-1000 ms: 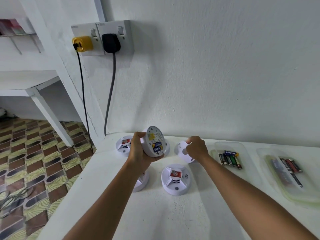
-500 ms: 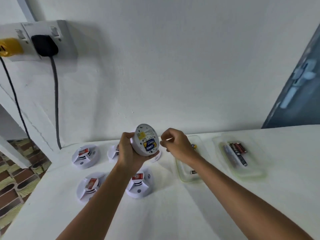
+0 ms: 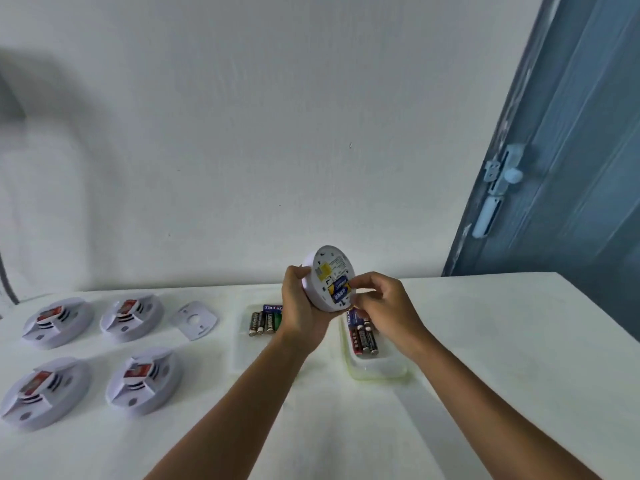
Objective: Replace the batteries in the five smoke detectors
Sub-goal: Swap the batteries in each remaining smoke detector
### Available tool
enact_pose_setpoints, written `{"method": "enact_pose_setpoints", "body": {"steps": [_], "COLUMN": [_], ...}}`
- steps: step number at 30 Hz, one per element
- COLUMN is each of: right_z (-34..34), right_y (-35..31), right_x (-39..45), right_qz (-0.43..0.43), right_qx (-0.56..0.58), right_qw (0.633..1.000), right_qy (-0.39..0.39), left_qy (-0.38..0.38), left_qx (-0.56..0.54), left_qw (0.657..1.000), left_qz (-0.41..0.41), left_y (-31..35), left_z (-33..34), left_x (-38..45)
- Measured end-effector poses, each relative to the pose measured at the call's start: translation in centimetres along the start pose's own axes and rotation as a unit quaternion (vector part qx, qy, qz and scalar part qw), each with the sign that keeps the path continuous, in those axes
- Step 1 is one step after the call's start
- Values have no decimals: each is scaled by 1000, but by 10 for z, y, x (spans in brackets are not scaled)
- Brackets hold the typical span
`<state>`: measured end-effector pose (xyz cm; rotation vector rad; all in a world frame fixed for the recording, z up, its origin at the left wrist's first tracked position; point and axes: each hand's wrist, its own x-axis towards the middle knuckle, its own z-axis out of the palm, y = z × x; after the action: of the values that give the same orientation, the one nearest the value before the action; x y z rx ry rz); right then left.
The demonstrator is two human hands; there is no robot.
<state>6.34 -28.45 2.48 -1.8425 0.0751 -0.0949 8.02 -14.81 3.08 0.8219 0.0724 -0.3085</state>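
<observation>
Since half a second ago, the right hand is brought onto the detector, its grip pinched at the old batteries, likely to pry them out. The detector is gripped by the left hand, back up, above both trays for short drops and refills.

Near half of table open between forearms. Left side blocked by four smoke detectors and a mounting plate. Centre rear occupied by two battery trays, side by side. Right of trays, table surface passable to the edge.
</observation>
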Motion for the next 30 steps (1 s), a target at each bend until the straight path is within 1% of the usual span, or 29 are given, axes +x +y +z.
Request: {"method": "enact_pose_setpoints", "body": {"steps": [4,7,9,13,16,18,20,23,26,28,30], "right_z": [-17,-18,-17,-18,-21,-22,-22,-16,-8,-8,-14], "right_y": [13,25,32,38,37,34,31,31,32,29,28], "right_x": [3,5,6,9,11,13,13,12,11,10,15], "right_qz": [8,0,0,15,39,58,69,78,78,83,93], "right_qx": [41,56,79,153,211,248,265,226,203,233,259], "right_qw": [999,998,996,988,976,966,961,970,971,963,957], "right_qy": [16,30,33,-5,-44,-50,-31,36,101,106,90], "left_qy": [22,45,70,93,85,79,78,74,74,82,88], "left_qx": [7,70,113,151,174,188,211,270,314,324,320], "left_qw": [999,995,987,974,965,962,955,932,911,904,904], "left_qz": [24,50,88,144,175,183,194,231,257,267,272], "left_y": [-24,-37,-44,-50,-52,-52,-51,-54,-60,-60,-56], "left_z": [18,29,35,36,34,33,31,29,30,28,24], "left_x": [4,4,7,9,10,11,12,12,12,12,12]}}
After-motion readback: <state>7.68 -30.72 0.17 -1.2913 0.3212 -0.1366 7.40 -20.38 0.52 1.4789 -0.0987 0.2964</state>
